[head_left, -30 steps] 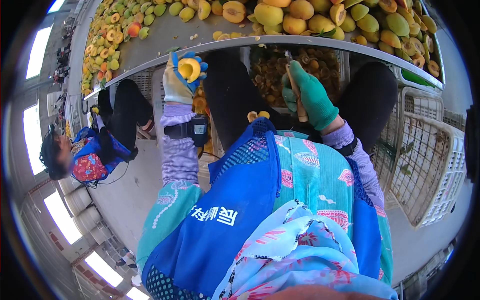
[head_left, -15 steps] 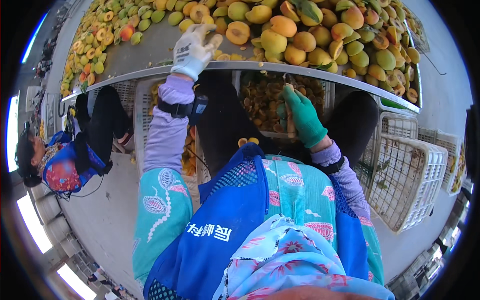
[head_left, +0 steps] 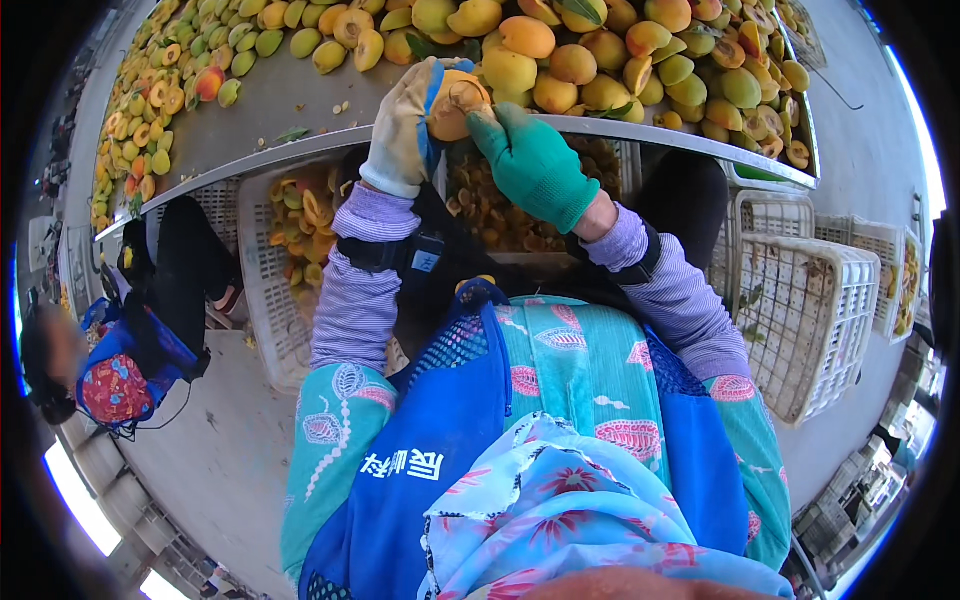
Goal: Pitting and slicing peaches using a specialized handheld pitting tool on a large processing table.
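My left hand, in a white glove with blue on it, is closed around a peach half with its orange cut face showing. Against that fruit, at its right side, my right hand in a green knitted glove is closed. It grips a small hand tool that the fingers mostly hide; a thin curved line, perhaps its wire end, crosses the cut face. Both hands are over the near edge of a metal table. Beyond them lies a heap of yellow-green and orange peaches, whole and halved.
Below the table edge, a white crate of orange pieces stands at left, and a crate of fruit scraps sits between my knees. More white plastic crates stand at right. Another person sits at far left. Smaller halves cover the table's left.
My left hand has taken a peach half from the table and drawn it closer. The right hand has risen from over the scrap crate to meet the fruit. The view has shifted slightly.
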Motion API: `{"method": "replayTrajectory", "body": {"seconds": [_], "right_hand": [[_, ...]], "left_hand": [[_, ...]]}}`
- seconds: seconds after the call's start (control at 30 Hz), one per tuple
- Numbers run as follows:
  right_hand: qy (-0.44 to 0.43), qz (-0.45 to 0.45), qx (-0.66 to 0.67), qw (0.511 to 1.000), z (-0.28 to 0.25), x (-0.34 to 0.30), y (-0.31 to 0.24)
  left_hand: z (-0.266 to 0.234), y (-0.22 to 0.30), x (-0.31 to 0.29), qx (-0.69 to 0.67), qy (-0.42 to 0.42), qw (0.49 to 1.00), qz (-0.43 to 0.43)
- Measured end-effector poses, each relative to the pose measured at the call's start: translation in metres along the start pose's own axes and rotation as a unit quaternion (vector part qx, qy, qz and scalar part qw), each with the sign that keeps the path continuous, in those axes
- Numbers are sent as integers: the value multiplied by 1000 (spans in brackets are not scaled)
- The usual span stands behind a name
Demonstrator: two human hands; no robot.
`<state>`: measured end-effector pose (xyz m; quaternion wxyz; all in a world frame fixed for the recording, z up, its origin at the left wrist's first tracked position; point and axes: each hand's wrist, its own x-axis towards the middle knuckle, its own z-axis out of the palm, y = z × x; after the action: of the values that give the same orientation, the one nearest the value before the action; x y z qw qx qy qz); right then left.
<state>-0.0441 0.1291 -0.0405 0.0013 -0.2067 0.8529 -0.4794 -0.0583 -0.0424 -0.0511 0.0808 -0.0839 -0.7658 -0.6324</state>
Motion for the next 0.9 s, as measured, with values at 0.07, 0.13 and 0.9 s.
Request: {"method": "replayTrajectory", "body": {"seconds": [0.07,0.13,0.9], "right_hand": [[11,-13,7,1000,0,-3,4],[11,-12,29,999,-4,-7,5],[6,126,319,939,12,-38,8]], "left_hand": [[12,-3,-2,8,6,1000,15],[22,-1,-4,23,19,999,25],[69,28,-6,-186,154,968,-73]]}}
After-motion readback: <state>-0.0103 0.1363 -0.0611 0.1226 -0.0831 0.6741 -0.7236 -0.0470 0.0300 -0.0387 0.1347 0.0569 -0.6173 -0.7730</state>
